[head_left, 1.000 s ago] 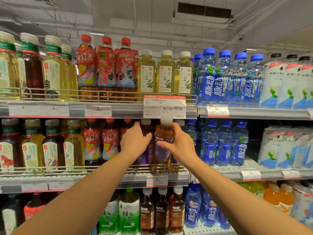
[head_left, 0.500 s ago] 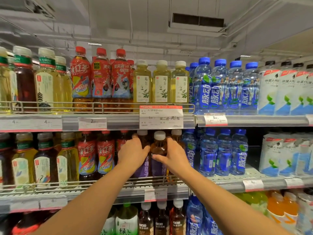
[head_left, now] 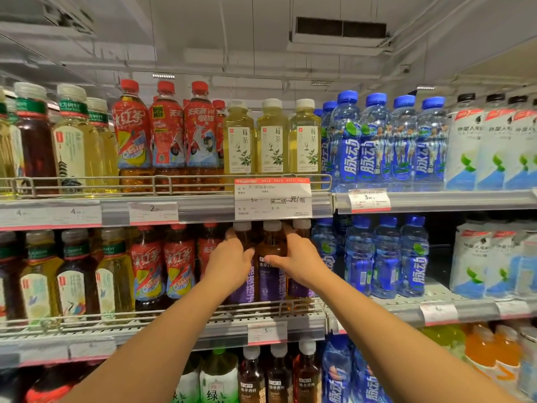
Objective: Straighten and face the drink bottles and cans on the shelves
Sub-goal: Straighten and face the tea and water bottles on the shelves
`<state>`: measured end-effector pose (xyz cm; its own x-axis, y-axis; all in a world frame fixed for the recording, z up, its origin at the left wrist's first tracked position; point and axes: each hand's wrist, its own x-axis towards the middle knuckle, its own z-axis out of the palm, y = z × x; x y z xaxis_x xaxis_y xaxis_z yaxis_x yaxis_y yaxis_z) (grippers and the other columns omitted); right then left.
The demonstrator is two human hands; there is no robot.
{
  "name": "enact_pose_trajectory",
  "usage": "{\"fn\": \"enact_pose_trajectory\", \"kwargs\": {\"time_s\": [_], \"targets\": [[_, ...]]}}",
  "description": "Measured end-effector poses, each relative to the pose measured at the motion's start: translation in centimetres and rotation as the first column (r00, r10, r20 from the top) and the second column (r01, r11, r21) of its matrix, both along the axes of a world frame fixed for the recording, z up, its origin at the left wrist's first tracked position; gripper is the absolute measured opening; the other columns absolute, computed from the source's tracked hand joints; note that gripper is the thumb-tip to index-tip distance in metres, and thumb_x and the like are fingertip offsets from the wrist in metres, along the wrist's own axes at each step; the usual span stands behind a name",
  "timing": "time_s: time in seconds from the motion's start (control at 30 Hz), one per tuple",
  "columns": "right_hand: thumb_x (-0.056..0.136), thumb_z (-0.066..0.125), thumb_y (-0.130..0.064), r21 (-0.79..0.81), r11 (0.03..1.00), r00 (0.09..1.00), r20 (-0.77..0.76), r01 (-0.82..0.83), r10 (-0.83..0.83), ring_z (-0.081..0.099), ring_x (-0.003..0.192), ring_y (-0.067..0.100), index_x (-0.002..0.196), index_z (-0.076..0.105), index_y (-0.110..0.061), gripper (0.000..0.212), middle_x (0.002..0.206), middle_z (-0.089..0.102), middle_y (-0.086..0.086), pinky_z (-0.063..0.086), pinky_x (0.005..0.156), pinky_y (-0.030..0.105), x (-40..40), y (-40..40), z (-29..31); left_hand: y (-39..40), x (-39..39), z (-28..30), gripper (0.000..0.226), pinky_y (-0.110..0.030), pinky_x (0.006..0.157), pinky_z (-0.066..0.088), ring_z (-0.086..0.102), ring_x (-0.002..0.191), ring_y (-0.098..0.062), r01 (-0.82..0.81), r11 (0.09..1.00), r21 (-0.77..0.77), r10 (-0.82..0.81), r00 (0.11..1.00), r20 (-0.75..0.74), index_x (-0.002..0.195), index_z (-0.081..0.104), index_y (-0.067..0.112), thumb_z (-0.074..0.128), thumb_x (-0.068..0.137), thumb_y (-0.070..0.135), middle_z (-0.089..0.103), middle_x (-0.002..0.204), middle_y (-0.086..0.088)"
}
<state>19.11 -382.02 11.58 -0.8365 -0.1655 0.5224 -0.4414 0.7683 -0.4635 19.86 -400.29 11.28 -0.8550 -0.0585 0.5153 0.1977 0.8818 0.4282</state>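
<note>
Both hands since 1.0 s ago: moved apart, centre bottle released, now set back in row. Left hand (head_left: 229,261) grips left purple-label bottle (head_left: 242,248); right hand (head_left: 302,263) grips right one (head_left: 299,286). Middle bottle (head_left: 271,257) upright at 12 o'clock between thumbs. Count: 3 purple-label bottles, middle shelf (head_left: 174,327).

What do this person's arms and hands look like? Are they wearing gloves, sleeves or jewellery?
Both forearms are bare as far as the picture shows; no sleeve edge is in view. The left hand and right hand have no gloves. No watch, bracelet or ring shows on the visible sides.
</note>
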Motion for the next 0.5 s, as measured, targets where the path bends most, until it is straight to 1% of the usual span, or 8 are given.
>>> {"fn": "enact_pose_trajectory", "kwargs": {"time_s": [0.1,0.17,0.23,0.3,0.37,0.43,0.47,0.5], "targets": [[0.088,0.075,-0.043,-0.057,0.998,0.994,-0.108,-0.02,0.014,0.061,0.1,0.013,0.137,0.048,-0.015,0.063,0.117,0.066,-0.001,0.049,0.079,0.029,0.4,0.6,-1.0,0.3,0.2,-0.2,0.047,-0.037,0.076,0.05,0.067,0.096,-0.033,-0.017,1.0,0.004,0.017,1.0,-0.015,0.13,0.046,0.002,0.051,0.103,0.04,0.069,0.101,-0.015],[0.089,0.074,-0.039,-0.118,0.989,0.983,-0.174,-0.087,0.065,0.055,0.087,0.003,0.144,0.047,-0.02,0.064,0.122,0.066,-0.006,0.047,0.08,0.025,0.9,1.3,-1.6,0.4,0.4,-0.3,0.049,-0.036,0.075,0.045,0.064,0.102,-0.035,-0.041,0.999,-0.01,0.041,0.999,-0.022,0.131,0.047,0.0,0.05,0.103,0.04,0.067,0.109,-0.016],[0.091,0.071,-0.03,-0.217,0.969,0.959,-0.279,-0.115,0.051,0.052,0.071,-0.003,0.134,0.057,-0.024,0.045,0.118,0.069,-0.012,0.047,0.076,0.023,1.4,2.3,-2.2,0.5,0.6,-0.3,0.05,-0.034,0.072,0.042,0.064,0.101,-0.035,-0.042,0.999,-0.01,0.041,0.999,-0.028,0.131,0.047,-0.001,0.05,0.103,0.04,0.066,0.109,-0.016],[0.092,0.07,-0.025,-0.342,0.939,0.929,-0.358,-0.033,-0.098,0.059,0.069,0.003,0.119,0.063,-0.025,0.028,0.102,0.068,-0.014,0.052,0.07,0.029,1.6,3.6,-2.8,0.6,0.7,-0.4,0.048,-0.034,0.07,0.042,0.064,0.099,-0.034,-0.038,0.999,-0.007,0.038,0.999,-0.029,0.129,0.047,0.0,0.051,0.103,0.041,0.066,0.107,-0.015],[0.091,0.071,-0.033,-0.409,0.908,0.929,-0.297,0.086,-0.221,0.062,0.079,0.005,0.117,0.061,-0.027,0.028,0.106,0.065,-0.012,0.056,0.076,0.04,1.4,4.8,-3.3,0.6,0.8,-0.4,0.045,-0.034,0.07,0.042,0.064,0.098,-0.033,-0.037,0.999,-0.019,0.037,0.999,-0.033,0.126,0.048,0.002,0.05,0.103,0.041,0.066,0.107,-0.015],[0.087,0.071,-0.053,-0.333,0.925,0.958,-0.149,0.185,-0.245,0.065,0.1,0.014,0.127,0.055,-0.027,0.05,0.122,0.062,-0.008,0.056,0.086,0.045,0.7,5.2,-3.7,0.7,0.9,-0.4,0.045,-0.033,0.07,0.042,0.065,0.099,-0.033,-0.043,0.999,-0.019,0.042,0.998,-0.042,0.125,0.048,0.002,0.051,0.103,0.041,0.066,0.108,-0.015],[0.085,0.069,-0.061,-0.277,0.939,0.968,-0.083,0.204,-0.235,0.065,0.105,0.018,0.131,0.052,-0.026,0.06,0.126,0.062,-0.006,0.056,0.089,0.046,0.3,5.3,-4.0,0.7,1.0,-0.4,0.045,-0.033,0.07,0.042,0.065,0.099,-0.033,-0.045,0.999,-0.016,0.044,0.998,-0.047,0.126,0.048,0.002,0.051,0.103,0.041,0.066,0.108,-0.015],[0.084,0.068,-0.065,-0.241,0.948,0.974,-0.037,0.208,-0.223,0.066,0.103,0.021,0.13,0.05,-0.025,0.063,0.123,0.066,-0.004,0.056,0.088,0.046,-0.1,5.2,-4.2,0.7,1.0,-0.4,0.046,-0.034,0.07,0.042,0.065,0.099,-0.033,-0.044,0.999,-0.014,0.044,0.998,-0.051,0.127,0.047,0.002,0.052,0.103,0.041,0.066,0.107,-0.015]]}}
